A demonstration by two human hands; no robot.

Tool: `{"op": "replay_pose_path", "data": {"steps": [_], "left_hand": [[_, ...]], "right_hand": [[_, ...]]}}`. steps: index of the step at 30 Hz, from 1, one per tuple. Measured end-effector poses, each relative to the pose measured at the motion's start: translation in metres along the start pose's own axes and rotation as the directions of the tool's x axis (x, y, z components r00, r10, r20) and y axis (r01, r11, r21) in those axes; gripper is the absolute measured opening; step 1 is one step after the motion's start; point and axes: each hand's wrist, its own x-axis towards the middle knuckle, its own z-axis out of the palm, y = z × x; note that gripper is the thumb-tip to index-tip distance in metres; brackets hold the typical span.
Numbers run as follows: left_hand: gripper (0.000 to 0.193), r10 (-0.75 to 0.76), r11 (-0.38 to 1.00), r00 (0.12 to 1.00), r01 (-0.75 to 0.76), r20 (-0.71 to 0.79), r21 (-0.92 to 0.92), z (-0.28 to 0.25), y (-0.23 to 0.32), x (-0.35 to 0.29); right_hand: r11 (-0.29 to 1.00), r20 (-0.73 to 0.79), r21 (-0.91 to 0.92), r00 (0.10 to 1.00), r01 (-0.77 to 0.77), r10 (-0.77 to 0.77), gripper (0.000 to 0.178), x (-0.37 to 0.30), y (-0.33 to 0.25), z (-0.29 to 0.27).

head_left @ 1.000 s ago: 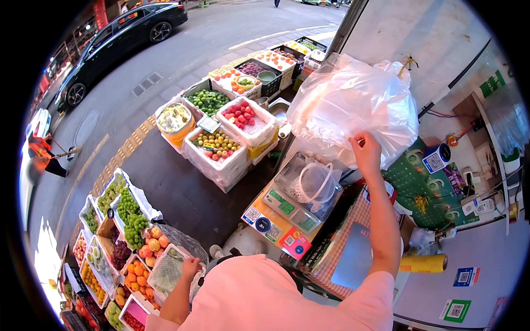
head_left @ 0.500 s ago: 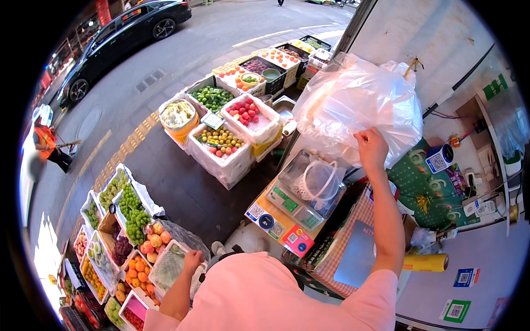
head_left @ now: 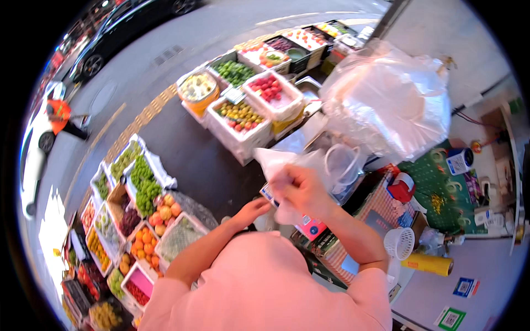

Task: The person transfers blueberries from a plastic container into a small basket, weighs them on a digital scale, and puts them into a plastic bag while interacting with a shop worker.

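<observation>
My right hand [head_left: 305,190] is closed on a thin white plastic bag [head_left: 273,160], which hangs in front of the scale and is smeared by motion. Just left of it, my left hand [head_left: 253,213] reaches in with fingers stretched out, holding nothing I can see and apart from the bag. A large bundle of clear plastic bags [head_left: 389,105] hangs at the upper right. Beyond my right hand, a white handled basket [head_left: 342,165] stands on the scale, which the bag and hand partly hide.
Crates of grapes [head_left: 144,182], oranges [head_left: 145,245] and other fruit line the left. Ahead stand more boxes, among them limes [head_left: 233,71] and plums [head_left: 240,115]. At right are a small white basket [head_left: 398,243] and a yellow roll [head_left: 428,263]. A worker in orange [head_left: 59,116] stands in the street.
My right hand has come down and left from the bag bundle, with a plastic bag in it. My left hand has moved right from beside the fruit crates toward it. The view has shifted.
</observation>
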Motion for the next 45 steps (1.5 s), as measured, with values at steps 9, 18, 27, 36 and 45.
{"op": "replay_pose_path", "data": {"steps": [9,18,27,36,45], "left_hand": [[0.053,-0.011,0.655,0.993,0.096,0.118,-0.749,0.013,0.140,-0.026],[0.019,0.001,0.972,0.963,-0.064,-0.271,-0.224,-0.009,0.156,-0.044],[0.037,0.166,0.986,0.942,-0.156,-0.293,0.057,0.044,0.154,-0.004],[0.041,0.192,0.965,0.953,-0.226,-0.236,-0.129,0.079,0.153,0.031],[0.034,-0.150,0.964,0.970,0.101,-0.191,-0.246,0.139,0.168,0.074]], "right_hand": [[0.793,-0.621,0.493,0.783,0.358,0.033,0.014,-0.036,0.018,-0.063],[0.960,-0.615,-0.172,0.786,-0.219,0.069,0.015,-0.091,0.077,-0.117],[0.924,-0.588,-0.383,0.773,-0.009,-0.236,0.034,-0.062,0.111,-0.006],[0.924,-0.846,0.257,0.528,0.283,0.073,0.013,-0.059,0.148,-0.007],[0.968,-0.762,-0.020,0.623,0.250,-0.177,0.010,-0.081,0.148,-0.053]]}}
